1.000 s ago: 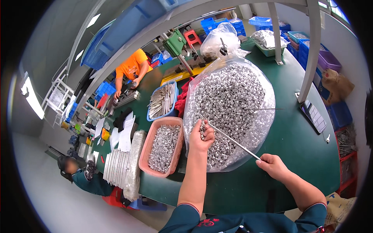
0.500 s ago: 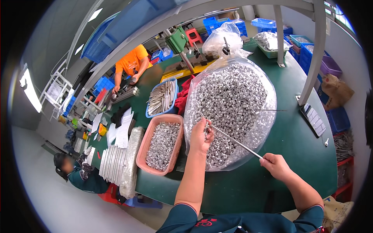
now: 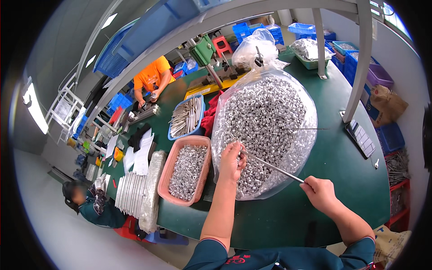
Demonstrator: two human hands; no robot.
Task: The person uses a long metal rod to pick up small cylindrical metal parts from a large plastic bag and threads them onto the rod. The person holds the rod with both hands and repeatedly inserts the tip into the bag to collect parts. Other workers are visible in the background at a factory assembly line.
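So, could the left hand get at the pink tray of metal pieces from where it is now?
Probably yes. The left hand rests on the heap of small metal sleeves in the clear bag, right beside the pink tray. The tray is open-topped and nothing stands between them. The right hand holds the thin rod.

You get a bright, evenly lit view: ceiling panels (image 3: 109,20) glow at eleven o'clock and a blown-out window (image 3: 35,108) glares at nine. Shadows on the green counter (image 3: 342,180) stay soft. The clear bag (image 3: 265,130) of metal pieces glints. Straight beams bow toward the rim, where black corners close in; the centre is sharp.
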